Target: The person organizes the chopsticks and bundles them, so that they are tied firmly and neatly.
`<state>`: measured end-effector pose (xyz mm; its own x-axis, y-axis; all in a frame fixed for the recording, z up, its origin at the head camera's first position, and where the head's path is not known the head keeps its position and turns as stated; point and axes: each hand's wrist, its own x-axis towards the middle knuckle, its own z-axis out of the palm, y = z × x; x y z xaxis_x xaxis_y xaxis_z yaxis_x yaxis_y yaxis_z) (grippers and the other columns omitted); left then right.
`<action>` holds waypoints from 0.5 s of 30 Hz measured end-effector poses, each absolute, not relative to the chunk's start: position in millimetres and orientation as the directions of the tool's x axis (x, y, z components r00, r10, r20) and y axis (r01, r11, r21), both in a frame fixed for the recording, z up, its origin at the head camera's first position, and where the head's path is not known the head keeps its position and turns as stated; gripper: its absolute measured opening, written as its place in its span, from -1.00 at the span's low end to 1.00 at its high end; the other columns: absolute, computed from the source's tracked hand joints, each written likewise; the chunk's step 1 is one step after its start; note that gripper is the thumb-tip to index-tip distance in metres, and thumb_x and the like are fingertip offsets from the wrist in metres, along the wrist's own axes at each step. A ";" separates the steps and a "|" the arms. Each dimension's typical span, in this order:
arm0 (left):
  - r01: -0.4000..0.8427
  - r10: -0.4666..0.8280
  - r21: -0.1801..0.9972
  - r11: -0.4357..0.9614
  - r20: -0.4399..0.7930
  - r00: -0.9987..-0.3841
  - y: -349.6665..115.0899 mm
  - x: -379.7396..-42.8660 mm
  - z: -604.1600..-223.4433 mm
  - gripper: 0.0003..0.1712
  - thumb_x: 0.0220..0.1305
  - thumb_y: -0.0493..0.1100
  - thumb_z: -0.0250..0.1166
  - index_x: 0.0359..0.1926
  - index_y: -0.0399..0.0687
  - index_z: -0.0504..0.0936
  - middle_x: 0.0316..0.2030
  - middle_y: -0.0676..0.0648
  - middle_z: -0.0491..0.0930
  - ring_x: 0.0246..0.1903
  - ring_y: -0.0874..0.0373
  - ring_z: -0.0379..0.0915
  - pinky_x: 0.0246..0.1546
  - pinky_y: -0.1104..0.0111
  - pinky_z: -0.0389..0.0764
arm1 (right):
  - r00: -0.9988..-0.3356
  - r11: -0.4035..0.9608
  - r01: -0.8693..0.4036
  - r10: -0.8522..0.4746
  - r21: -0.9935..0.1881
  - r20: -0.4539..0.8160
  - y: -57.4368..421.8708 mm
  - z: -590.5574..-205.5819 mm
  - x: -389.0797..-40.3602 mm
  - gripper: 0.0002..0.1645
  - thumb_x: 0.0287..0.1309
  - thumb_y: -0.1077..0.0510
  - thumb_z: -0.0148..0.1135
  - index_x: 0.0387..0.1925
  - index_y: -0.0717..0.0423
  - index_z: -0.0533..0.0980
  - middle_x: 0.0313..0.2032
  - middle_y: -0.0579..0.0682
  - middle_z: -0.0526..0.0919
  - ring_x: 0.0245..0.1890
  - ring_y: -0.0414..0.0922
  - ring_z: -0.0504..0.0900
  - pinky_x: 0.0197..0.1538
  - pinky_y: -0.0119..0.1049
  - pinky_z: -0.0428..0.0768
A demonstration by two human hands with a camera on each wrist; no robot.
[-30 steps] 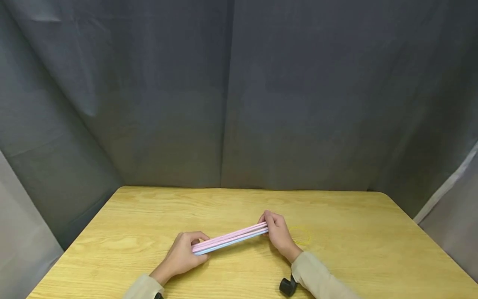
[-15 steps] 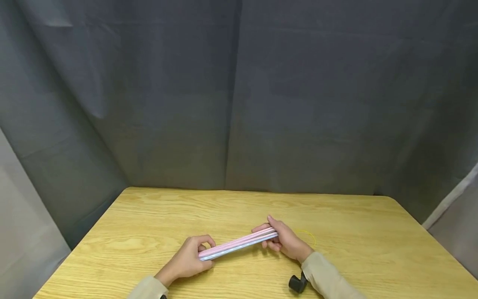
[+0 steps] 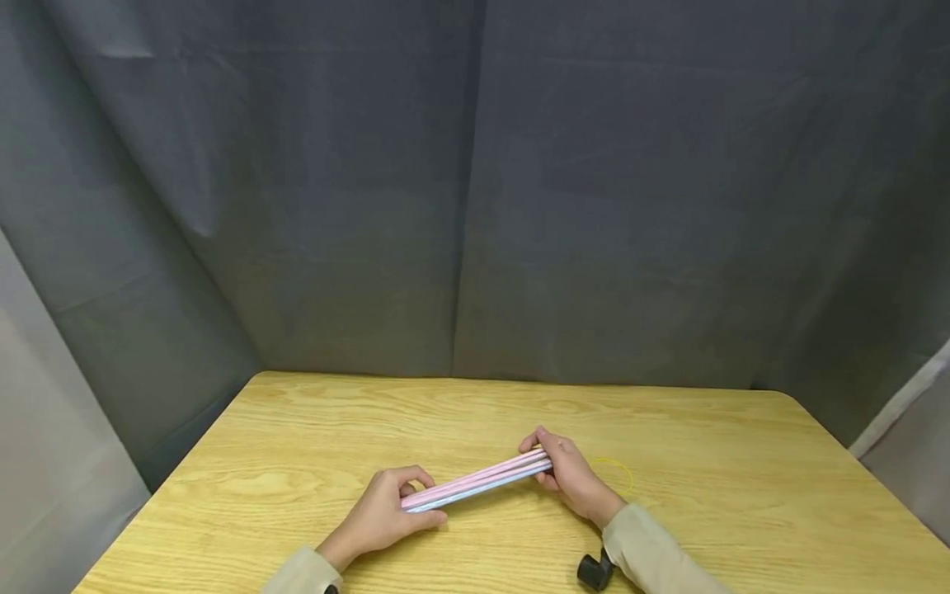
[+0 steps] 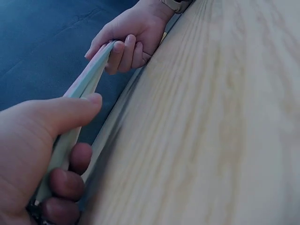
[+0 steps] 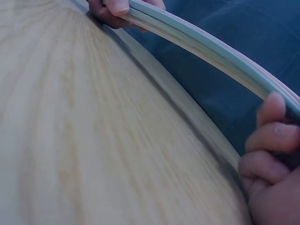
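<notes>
A slim bundle of long pink and pale blue strips (image 3: 478, 481) stretches between both hands above the table, its right end higher in the head view. My left hand (image 3: 382, 511) grips the near left end, thumb along the lower side and fingers over the top. At the other end, my right hand (image 3: 575, 478) holds the bundle between thumb and curled fingers. In the left wrist view the strips (image 4: 86, 82) run from the left thumb to the right hand (image 4: 145, 30). The right wrist view shows them (image 5: 201, 44) lying close together; their ends are hidden in the hands.
A thin yellow loop (image 3: 630, 476) lies on the wooden table (image 3: 334, 429), just beyond the right wrist. A black camera mount (image 3: 594, 571) hangs at the right sleeve. Dark grey curtain (image 3: 371, 206) stands behind the table's far edge.
The right hand loosened its fingers, spread them beneath the bundle, then curled them round its end again. The left hand keeps its hold, its thumb now straighter. The view has shifted slightly.
</notes>
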<state>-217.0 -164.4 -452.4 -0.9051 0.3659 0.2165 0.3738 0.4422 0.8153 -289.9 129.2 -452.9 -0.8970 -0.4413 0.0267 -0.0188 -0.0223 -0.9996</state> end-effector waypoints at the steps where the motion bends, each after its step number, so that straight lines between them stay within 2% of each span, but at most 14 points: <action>1: 0.375 0.361 0.814 0.444 0.220 -0.906 -164.3 -217.3 -452.7 -0.60 0.00 -0.01 0.51 -0.20 -0.10 0.61 -0.59 0.08 0.62 -0.69 0.42 0.34 -0.66 0.53 0.38 | -0.913 -0.009 -0.025 -0.408 -1.000 0.027 128.1 -452.4 -289.1 -0.47 0.52 -0.13 -0.32 -0.29 0.14 0.45 -0.73 -0.20 0.38 -0.77 -0.36 0.21 -0.64 -0.51 0.21; 4: 0.378 0.347 0.807 0.453 0.231 -0.909 -164.1 -217.6 -453.4 -0.60 -0.01 -0.02 0.52 -0.21 -0.10 0.62 -0.59 0.09 0.61 -0.69 0.42 0.33 -0.66 0.52 0.38 | -0.946 0.012 -0.042 -0.323 -0.999 0.035 125.3 -451.1 -286.7 -0.50 0.52 -0.07 -0.26 -0.26 0.25 0.42 -0.73 -0.15 0.28 -0.77 -0.33 0.14 -0.65 -0.50 0.14; 7: 0.377 0.331 0.804 0.459 0.239 -0.913 -163.7 -217.6 -453.5 -0.60 -0.02 -0.03 0.52 -0.20 -0.10 0.62 -0.61 0.10 0.59 -0.71 0.43 0.31 -0.68 0.53 0.36 | -0.959 0.029 -0.057 -0.279 -0.998 0.046 125.2 -450.1 -283.5 -0.48 0.53 -0.05 -0.28 -0.02 0.35 0.36 -0.68 -0.10 0.27 -0.75 -0.31 0.13 -0.65 -0.49 0.13; 10: 0.370 0.319 0.807 0.460 0.239 -0.917 -162.9 -217.1 -453.0 -0.58 -0.03 -0.02 0.53 -0.19 -0.10 0.63 -0.64 0.11 0.57 -0.72 0.43 0.27 -0.70 0.53 0.33 | -0.961 0.049 -0.081 -0.267 -0.996 0.065 128.7 -448.9 -279.4 -0.40 0.54 -0.10 -0.40 0.22 0.30 0.23 -0.61 -0.08 0.33 -0.72 -0.31 0.20 -0.63 -0.50 0.18; 12: 0.367 0.313 0.807 0.462 0.239 -0.919 -162.5 -216.7 -452.8 -0.58 -0.04 -0.02 0.54 -0.19 -0.10 0.63 -0.64 0.11 0.57 -0.73 0.44 0.27 -0.70 0.54 0.32 | -0.961 0.049 -0.101 -0.265 -0.994 0.084 132.4 -447.9 -277.4 -0.38 0.53 -0.13 -0.46 0.28 0.26 0.18 -0.58 -0.08 0.36 -0.71 -0.31 0.23 -0.63 -0.50 0.20; 15: 0.369 0.299 0.801 0.471 0.249 -0.921 -162.7 -215.9 -452.8 -0.58 -0.06 -0.01 0.54 -0.20 -0.09 0.63 -0.64 0.11 0.57 -0.73 0.43 0.27 -0.70 0.53 0.32 | -0.961 0.034 -0.145 -0.243 -0.989 0.133 137.8 -447.1 -277.0 -0.38 0.53 -0.13 -0.48 0.25 0.27 0.18 -0.56 -0.11 0.37 -0.69 -0.33 0.26 -0.63 -0.52 0.21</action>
